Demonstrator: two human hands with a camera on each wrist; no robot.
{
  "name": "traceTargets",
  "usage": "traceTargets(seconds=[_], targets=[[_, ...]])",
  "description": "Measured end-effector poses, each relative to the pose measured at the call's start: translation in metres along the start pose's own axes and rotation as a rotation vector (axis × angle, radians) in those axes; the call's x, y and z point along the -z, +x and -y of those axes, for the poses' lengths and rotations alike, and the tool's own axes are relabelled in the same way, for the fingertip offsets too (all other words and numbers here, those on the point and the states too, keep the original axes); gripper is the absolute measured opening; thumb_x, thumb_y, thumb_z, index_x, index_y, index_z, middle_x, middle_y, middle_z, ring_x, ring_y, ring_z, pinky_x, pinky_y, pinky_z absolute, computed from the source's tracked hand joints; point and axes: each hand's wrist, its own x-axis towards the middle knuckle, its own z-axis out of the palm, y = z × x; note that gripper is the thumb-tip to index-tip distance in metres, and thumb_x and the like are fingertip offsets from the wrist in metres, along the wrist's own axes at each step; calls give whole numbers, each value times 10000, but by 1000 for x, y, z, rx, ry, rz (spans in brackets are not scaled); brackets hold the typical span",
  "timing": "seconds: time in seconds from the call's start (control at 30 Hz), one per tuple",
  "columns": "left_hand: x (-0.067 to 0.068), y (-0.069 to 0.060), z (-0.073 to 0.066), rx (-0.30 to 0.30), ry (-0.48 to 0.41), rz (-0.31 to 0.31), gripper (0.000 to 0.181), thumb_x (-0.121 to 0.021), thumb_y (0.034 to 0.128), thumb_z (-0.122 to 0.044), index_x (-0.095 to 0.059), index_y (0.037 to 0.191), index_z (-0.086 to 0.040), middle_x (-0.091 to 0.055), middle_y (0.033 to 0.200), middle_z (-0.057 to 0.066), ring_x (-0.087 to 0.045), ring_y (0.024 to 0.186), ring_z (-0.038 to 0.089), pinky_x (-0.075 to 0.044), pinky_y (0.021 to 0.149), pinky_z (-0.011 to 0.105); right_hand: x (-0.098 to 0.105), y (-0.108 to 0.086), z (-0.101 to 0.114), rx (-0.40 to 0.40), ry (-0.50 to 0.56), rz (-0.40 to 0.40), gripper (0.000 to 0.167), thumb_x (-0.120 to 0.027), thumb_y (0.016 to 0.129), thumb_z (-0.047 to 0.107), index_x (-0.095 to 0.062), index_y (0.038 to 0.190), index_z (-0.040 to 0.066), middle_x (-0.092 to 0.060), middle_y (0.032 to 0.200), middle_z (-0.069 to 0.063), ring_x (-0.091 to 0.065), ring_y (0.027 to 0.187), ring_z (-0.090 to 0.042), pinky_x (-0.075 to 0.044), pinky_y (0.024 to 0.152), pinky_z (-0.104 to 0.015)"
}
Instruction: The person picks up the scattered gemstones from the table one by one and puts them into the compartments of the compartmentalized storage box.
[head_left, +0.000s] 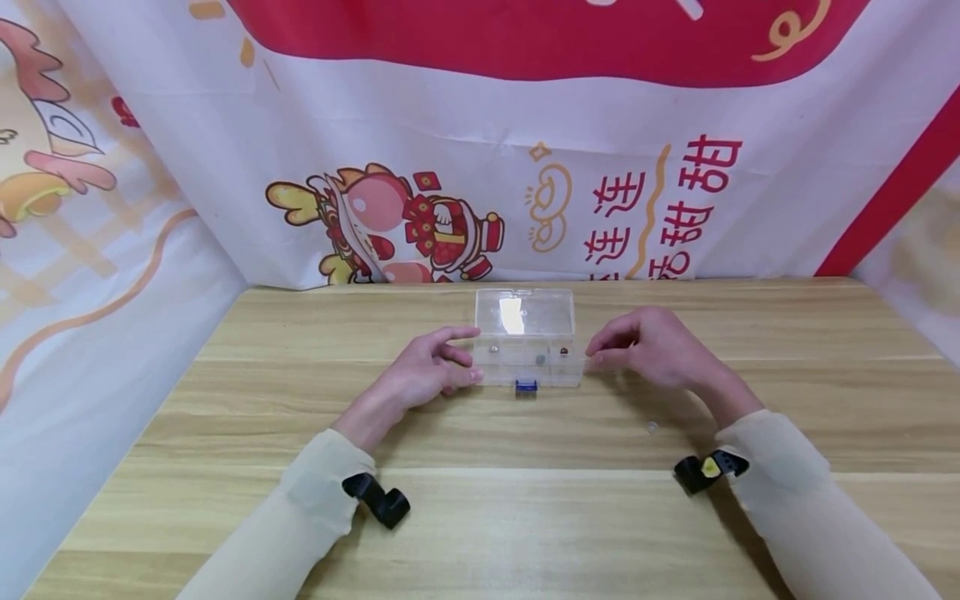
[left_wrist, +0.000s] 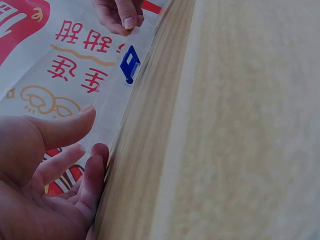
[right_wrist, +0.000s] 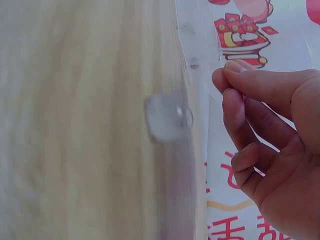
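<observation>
A clear plastic compartment box [head_left: 527,375] stands on the table with its lid [head_left: 551,312] raised at the back and a blue latch [head_left: 526,386] at the front. Inside lie a dark red bead [head_left: 564,352], a greenish bead [head_left: 540,360] and a pale bead [head_left: 493,349], in separate compartments. My left hand [head_left: 423,371] touches the box's left side, thumb and index finger spread apart. At the right side, my right hand [head_left: 652,346] pinches the box's edge between thumb and index finger. A small clear piece [right_wrist: 167,117] lies on the table nearer me than the right hand.
The wooden table [head_left: 480,517] runs back to a printed cloth [head_left: 450,117] hanging behind the box. Similar cloth hangs at both sides. Black wrist cameras [head_left: 386,504] sit on both sleeves.
</observation>
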Motion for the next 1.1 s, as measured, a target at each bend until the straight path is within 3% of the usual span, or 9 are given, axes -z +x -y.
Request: traceTargets(seconds=[0.53, 0.8, 1.1], targets=[[-1, 1, 0, 3, -6, -6, 646, -820, 936, -178, -568, 1508, -341, -641, 1266, 82, -629, 968, 225, -550, 775, 284, 14, 2, -27, -27, -54, 73, 93, -810, 942, 152, -839, 1028, 173, -807, 1042, -16, -607, 920, -213, -488, 793, -298], [-1, 2, 0, 2, 0, -10, 659, -825, 930, -179, -563, 1514, -334, -646, 1272, 81, -631, 980, 227, -558, 777, 288, 13, 2, -27, -91, -19, 115, 143, -833, 921, 163, -831, 1062, 139, -759, 957, -28, -606, 887, -203, -499, 759, -254], [-1, 1, 0, -4, -7, -2, 658, -816, 939, -176, -556, 1526, -321, -644, 1279, 100, -632, 975, 224, -554, 763, 275, 9, 2, -23, -114, -54, 107, 104, -847, 909, 162, -835, 1012, 157, -753, 963, -28, -603, 893, -209, -490, 794, -304]])
